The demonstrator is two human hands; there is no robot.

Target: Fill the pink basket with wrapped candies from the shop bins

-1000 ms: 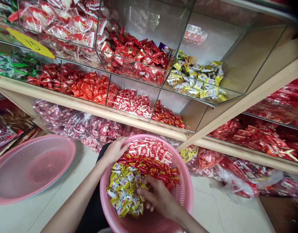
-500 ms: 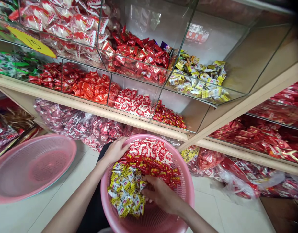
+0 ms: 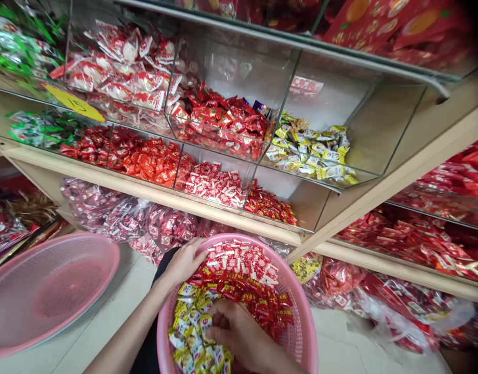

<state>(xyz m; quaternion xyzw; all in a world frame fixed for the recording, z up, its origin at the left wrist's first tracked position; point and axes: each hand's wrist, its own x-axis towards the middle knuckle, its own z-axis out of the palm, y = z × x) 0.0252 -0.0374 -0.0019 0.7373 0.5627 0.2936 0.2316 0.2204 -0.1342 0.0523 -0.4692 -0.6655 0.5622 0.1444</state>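
Note:
A round pink plastic basket point(image 3: 307, 322) is in front of me, tilted so that its inside shows. My left hand point(image 3: 186, 262) grips its upper left rim, fingers reaching over the edge. Inside lie three groups of wrapped candies: red-and-white candies point(image 3: 242, 259) along the far side, red candies with yellow lettering point(image 3: 258, 300) across the middle, and yellow-and-white candies point(image 3: 192, 332) at the near left. Over the yellow-and-white group is my right hand point(image 3: 239, 330), fingers curled and fingertips at the candies. Whatever lies between those fingertips is hidden.
A second pink basket point(image 3: 71, 285) stands on the tiled floor to the left. Ahead is a wooden shelf point(image 3: 208, 214) with clear bins of wrapped candies and a yellow price tag point(image 3: 77, 104). Bagged candies point(image 3: 171, 226) lie beneath it, and more red packets point(image 3: 414, 234) fill the right shelf.
My right hand has moved left and nearer, from the edge of the yellow-and-white candies to over them. The view has tilted up, showing more shelf. My left hand still grips the rim.

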